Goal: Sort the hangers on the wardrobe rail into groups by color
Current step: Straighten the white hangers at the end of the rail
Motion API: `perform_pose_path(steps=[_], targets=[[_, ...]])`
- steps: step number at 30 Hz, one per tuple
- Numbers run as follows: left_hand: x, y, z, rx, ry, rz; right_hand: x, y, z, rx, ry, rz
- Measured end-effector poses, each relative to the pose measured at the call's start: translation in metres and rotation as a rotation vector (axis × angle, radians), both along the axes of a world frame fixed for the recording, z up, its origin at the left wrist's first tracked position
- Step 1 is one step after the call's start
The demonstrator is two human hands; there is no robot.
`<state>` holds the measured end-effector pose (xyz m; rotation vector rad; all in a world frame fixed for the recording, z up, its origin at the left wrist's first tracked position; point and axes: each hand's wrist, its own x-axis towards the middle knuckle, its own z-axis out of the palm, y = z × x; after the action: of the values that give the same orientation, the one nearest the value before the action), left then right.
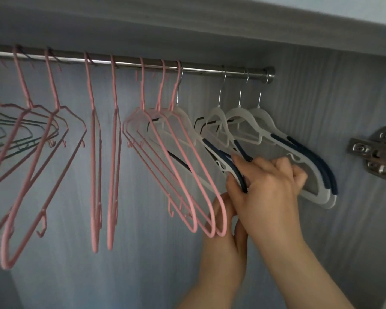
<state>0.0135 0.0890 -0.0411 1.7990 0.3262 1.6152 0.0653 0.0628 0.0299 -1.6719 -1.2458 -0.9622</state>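
A steel rail [201, 69] runs across the top of the wardrobe. Several pink wire hangers [54, 152] hang along it, and three more pink hangers [178, 161] hang bunched in the middle. One white hanger [184, 114] with a metal hook hangs right behind that bunch. Three white hangers with navy grips [263, 123] hang at the rail's right end. My right hand [267, 188] is closed on the lower ends of these white hangers. My left hand [225, 221] sits under it, fingers curled at the bottom corner of the pink bunch. Thin grey-green hangers [0, 132] show at the far left.
The wardrobe's side wall stands just right of the rail's end, with a metal door hinge [377, 150] on it. The top panel [187, 30] lies close above the rail. A stretch of bare rail separates the pink bunch from the white group.
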Motion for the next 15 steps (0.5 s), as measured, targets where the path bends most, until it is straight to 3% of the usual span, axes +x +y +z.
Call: perform_pose_path(steps=[3, 15], targets=[[0.0024, 0.0033, 0.0046, -0.054, -0.013, -0.084, -0.0002, -0.0027, 0.0019, 0.020, -0.004, 0.006], [0.0054, 0.0081, 0.0019, 0.054, 0.082, -0.032, 0.0094, -0.0019, -0.0014, 0.062, 0.041, 0.064]])
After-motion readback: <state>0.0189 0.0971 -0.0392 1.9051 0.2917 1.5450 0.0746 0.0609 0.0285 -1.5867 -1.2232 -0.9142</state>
